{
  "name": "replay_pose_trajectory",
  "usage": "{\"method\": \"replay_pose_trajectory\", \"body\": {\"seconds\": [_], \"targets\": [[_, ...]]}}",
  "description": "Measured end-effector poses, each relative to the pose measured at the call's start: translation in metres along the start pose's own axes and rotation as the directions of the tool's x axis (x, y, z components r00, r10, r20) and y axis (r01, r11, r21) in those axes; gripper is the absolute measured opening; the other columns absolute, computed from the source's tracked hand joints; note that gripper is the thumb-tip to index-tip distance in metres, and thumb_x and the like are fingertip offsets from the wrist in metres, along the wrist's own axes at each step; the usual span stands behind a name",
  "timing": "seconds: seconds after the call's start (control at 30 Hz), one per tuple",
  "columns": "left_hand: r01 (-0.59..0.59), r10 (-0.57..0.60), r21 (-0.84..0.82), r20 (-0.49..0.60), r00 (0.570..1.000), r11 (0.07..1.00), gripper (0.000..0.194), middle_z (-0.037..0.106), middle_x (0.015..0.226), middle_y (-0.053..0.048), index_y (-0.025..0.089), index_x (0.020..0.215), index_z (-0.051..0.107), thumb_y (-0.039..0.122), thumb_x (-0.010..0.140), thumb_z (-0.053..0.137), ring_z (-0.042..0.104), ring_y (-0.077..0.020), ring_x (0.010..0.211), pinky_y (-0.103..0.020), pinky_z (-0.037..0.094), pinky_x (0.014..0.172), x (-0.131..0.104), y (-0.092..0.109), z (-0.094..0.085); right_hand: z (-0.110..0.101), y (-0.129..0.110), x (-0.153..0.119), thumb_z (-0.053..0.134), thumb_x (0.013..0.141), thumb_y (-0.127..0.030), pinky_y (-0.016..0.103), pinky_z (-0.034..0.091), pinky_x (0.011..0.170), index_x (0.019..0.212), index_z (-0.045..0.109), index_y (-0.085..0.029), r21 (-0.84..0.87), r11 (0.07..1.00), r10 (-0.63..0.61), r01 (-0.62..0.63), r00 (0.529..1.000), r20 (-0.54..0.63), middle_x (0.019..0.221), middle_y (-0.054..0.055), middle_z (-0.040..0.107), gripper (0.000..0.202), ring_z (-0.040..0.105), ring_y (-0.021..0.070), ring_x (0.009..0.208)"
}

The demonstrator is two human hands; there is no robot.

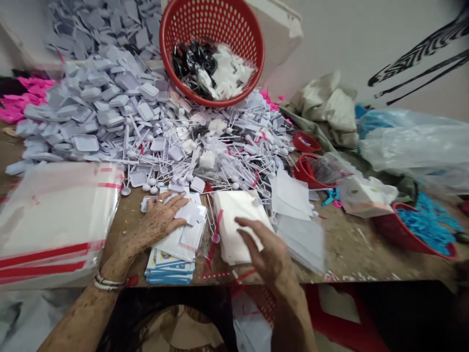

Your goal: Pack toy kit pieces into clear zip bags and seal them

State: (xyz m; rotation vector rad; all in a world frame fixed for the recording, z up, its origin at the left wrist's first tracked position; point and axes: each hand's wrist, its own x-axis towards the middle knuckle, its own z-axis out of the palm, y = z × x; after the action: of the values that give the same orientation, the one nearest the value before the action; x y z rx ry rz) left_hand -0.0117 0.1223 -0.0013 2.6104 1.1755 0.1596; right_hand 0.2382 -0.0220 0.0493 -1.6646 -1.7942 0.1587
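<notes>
My left hand [159, 222] lies flat on a stack of printed cards in clear sleeves [172, 256] near the table's front edge, fingers spread over small lilac plastic pieces [190, 212]. My right hand [266, 249] rests with loose fingers on a stack of white paper pads [234, 215] just right of the cards. Neither hand grips anything. Behind both hands spreads a big heap of lilac plastic trays and white spoon-like sticks [164, 132].
A tilted red basket [212, 49] holds black and white packets at the back. Clear bags with red strips [54, 220] lie at the left. Clear sleeves [296, 220], small red bowls [306, 156] and a red basket of blue pieces [421, 230] stand on the right.
</notes>
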Motion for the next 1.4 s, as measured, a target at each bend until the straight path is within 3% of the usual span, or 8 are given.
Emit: {"method": "replay_pose_trajectory", "body": {"seconds": [0.1, 0.23, 0.33, 0.57, 0.77, 0.93, 1.17, 1.4], "targets": [[0.040, -0.040, 0.004, 0.029, 0.999, 0.999, 0.050, 0.048, 0.152, -0.005, 0.029, 0.141, 0.051, 0.037, 0.092, 0.058, 0.037, -0.0363, 0.140, -0.056, 0.032, 0.106, 0.001, 0.004, -0.003, -0.019, 0.038, 0.036, 0.048, 0.096, -0.021, 0.036, 0.051, 0.087, 0.109, 0.068, -0.017, -0.311, 0.946, 0.074, -0.090, 0.995, -0.064, 0.100, 0.010, 0.073, 0.024, 0.065, 0.0234, 0.094], [0.074, -0.074, -0.003, 0.011, 0.997, 0.997, 0.049, 0.048, 0.152, -0.006, 0.029, 0.141, 0.052, 0.036, 0.093, 0.058, 0.036, -0.0352, 0.141, -0.055, 0.031, 0.108, -0.001, 0.008, -0.002, -0.010, 0.073, 0.078, 0.045, 0.093, -0.016, 0.037, 0.044, 0.082, 0.099, 0.071, -0.012, -0.698, 0.690, 0.318, -0.190, 0.946, 0.056, 0.102, 0.017, 0.069, 0.028, 0.057, 0.0290, 0.100], [0.065, -0.065, -0.008, -0.024, 0.998, 0.998, 0.048, 0.050, 0.150, -0.007, 0.029, 0.140, 0.052, 0.037, 0.093, 0.057, 0.038, -0.0345, 0.141, -0.055, 0.030, 0.109, -0.003, 0.007, 0.002, 0.000, 0.087, 0.090, 0.047, 0.089, -0.012, 0.036, 0.041, 0.076, 0.092, 0.072, -0.010, -0.757, 0.624, 0.366, -0.194, 0.928, 0.064, 0.100, 0.021, 0.068, 0.026, 0.057, 0.0303, 0.099], [0.032, -0.035, -0.032, -0.103, 0.994, 0.999, 0.048, 0.053, 0.148, -0.008, 0.030, 0.139, 0.053, 0.034, 0.091, 0.059, 0.041, -0.0351, 0.138, -0.056, 0.033, 0.106, -0.002, 0.002, 0.008, -0.011, 0.105, 0.091, 0.055, 0.085, -0.013, 0.033, 0.039, 0.069, 0.078, 0.071, -0.016, -0.703, 0.696, 0.285, -0.149, 0.955, 0.079, 0.088, 0.014, 0.071, 0.017, 0.059, 0.0254, 0.086], [-0.086, 0.086, 0.011, -0.231, 0.969, 0.996, 0.053, 0.043, 0.154, -0.008, 0.037, 0.141, 0.050, 0.037, 0.090, 0.063, 0.036, -0.0361, 0.140, -0.057, 0.025, 0.109, -0.018, 0.024, -0.007, -0.025, 0.089, 0.053, 0.040, 0.096, -0.020, 0.032, 0.045, 0.076, 0.096, 0.067, -0.016, -0.533, 0.828, 0.156, -0.175, 0.984, -0.081, 0.094, 0.011, 0.073, 0.028, 0.065, 0.0222, 0.085], [-0.298, 0.306, 0.094, -0.095, 0.947, 0.950, 0.040, 0.048, 0.144, -0.012, 0.039, 0.128, 0.061, 0.047, 0.089, 0.062, 0.043, -0.0364, 0.128, -0.058, 0.029, 0.103, -0.026, 0.064, -0.016, -0.032, 0.066, -0.003, 0.045, 0.098, -0.034, 0.029, 0.049, 0.071, 0.090, 0.067, -0.020, -0.346, 0.932, 0.054, -0.111, 0.984, -0.172, 0.086, 0.007, 0.074, 0.027, 0.069, 0.0204, 0.078], [-0.195, 0.213, 0.217, -0.065, 0.975, 0.957, 0.038, 0.059, 0.117, -0.015, 0.023, 0.113, 0.066, 0.044, 0.083, 0.071, 0.051, -0.0352, 0.111, -0.054, 0.037, 0.093, -0.014, 0.096, 0.004, -0.034, 0.050, -0.048, 0.044, 0.096, -0.029, 0.029, 0.054, 0.065, 0.099, 0.065, -0.024, -0.215, 0.967, 0.151, -0.133, 0.986, 0.068, 0.088, 0.005, 0.075, 0.022, 0.071, 0.0195, 0.075], [-0.043, 0.078, 0.235, -0.145, 0.986, 0.971, 0.029, 0.065, 0.094, -0.015, 0.013, 0.112, 0.063, 0.008, 0.088, 0.050, 0.057, -0.0314, 0.094, -0.049, 0.039, 0.082, -0.021, 0.116, 0.013, -0.039, 0.043, -0.073, 0.044, 0.098, -0.024, 0.031, 0.055, 0.071, 0.105, 0.064, -0.023, -0.333, 0.939, 0.075, -0.082, 0.997, -0.034, 0.095, 0.007, 0.074, 0.021, 0.072, 0.0205, 0.083]]}}
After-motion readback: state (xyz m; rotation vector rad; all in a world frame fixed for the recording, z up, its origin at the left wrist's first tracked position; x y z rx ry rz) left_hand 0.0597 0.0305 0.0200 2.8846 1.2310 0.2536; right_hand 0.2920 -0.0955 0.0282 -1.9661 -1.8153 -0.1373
